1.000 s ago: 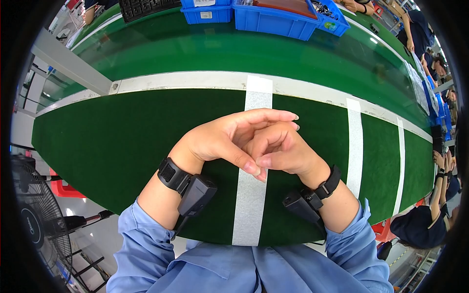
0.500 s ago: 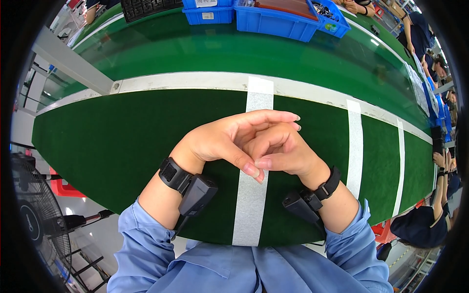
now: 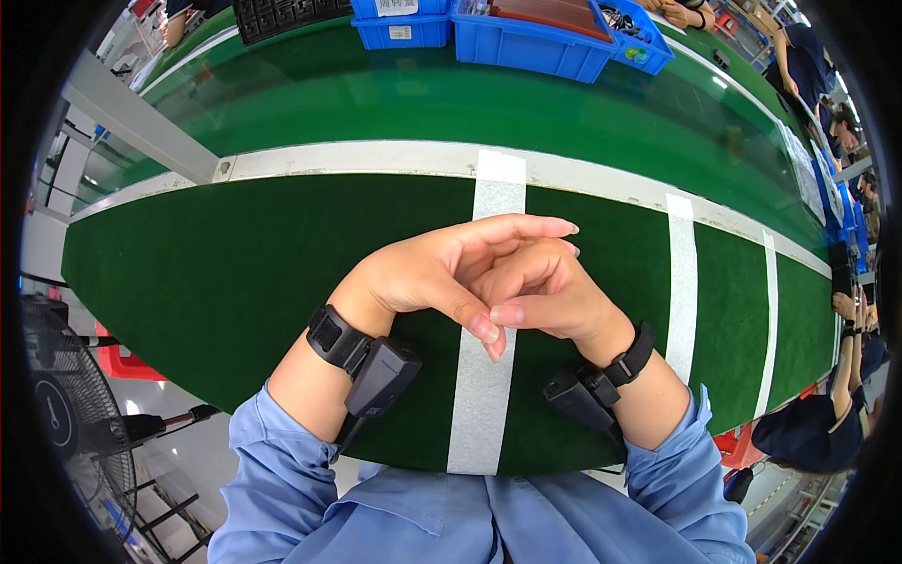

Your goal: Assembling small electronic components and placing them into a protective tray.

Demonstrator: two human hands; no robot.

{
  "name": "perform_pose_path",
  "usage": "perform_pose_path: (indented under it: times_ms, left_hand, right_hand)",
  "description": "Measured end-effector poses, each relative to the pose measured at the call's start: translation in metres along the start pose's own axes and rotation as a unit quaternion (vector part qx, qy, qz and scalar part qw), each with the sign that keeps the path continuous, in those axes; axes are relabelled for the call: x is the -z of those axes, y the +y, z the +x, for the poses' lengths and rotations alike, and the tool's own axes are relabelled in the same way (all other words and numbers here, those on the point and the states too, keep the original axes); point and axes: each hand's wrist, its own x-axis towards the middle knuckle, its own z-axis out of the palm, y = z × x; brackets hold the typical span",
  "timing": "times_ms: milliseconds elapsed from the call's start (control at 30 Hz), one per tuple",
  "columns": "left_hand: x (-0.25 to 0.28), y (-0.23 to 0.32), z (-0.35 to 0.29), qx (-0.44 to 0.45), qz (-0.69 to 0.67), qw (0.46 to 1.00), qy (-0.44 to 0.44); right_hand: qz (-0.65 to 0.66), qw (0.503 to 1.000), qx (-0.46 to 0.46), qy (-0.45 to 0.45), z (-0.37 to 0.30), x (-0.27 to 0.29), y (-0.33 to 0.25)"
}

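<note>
My left hand [image 3: 423, 273] and my right hand [image 3: 554, 293] are clasped together above a dark green mat [image 3: 254, 282]. The left palm and fingers cup over the curled fingers of the right hand, with the left fingertips reaching past its knuckles. Near each other, the two thumbs touch at their tips. No object shows between the hands, though some fingers are hidden. On the left wrist is a black strap [image 3: 336, 340] with a dark boxy device [image 3: 383, 376]; the right wrist has a similar strap [image 3: 631, 357] and device [image 3: 578, 399].
White tape strips [image 3: 481, 414] cross the mat. Beyond a white rail [image 3: 357, 158] runs a glossy green surface [image 3: 376, 103] bearing blue bins [image 3: 536, 47] and a black tray [image 3: 282, 17]. A grey post [image 3: 141, 122] and a fan [image 3: 75, 414] stand left. Other people [image 3: 813, 432] sit right.
</note>
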Motion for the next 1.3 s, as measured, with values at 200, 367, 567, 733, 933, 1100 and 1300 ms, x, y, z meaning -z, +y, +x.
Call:
perform_pose_path:
  times_ms: [200,367,567,733,933,1100,1300]
  left_hand:
    - [0.005,-0.005,-0.002,0.030,-0.001,0.999,0.011]
    - [0.003,-0.002,-0.001,0.038,0.001,0.999,0.005]
    - [0.006,-0.005,-0.002,0.034,0.002,0.999,0.013]
    - [0.003,-0.003,-0.002,0.042,-0.002,0.999,0.022]
    - [0.001,0.000,-0.003,0.075,-0.009,0.997,0.033]
    - [-0.006,0.007,-0.003,0.067,-0.018,0.997,0.036]
    - [-0.004,0.004,-0.002,0.052,-0.018,0.998,0.042]
  right_hand:
    - [0.030,0.999,-0.018,0.011,-0.001,-0.003,-0.001]
    - [0.048,0.998,-0.027,-0.005,-0.001,-0.002,-0.001]
    - [0.045,0.999,-0.018,-0.003,0.000,-0.002,0.000]
    - [0.045,0.999,-0.030,-0.002,0.000,-0.002,-0.001]
    - [0.049,0.999,-0.016,-0.001,0.000,-0.001,0.000]
    - [0.067,0.997,-0.023,0.006,-0.001,-0.001,-0.001]
    - [0.099,0.995,-0.019,0.009,-0.001,-0.001,0.000]
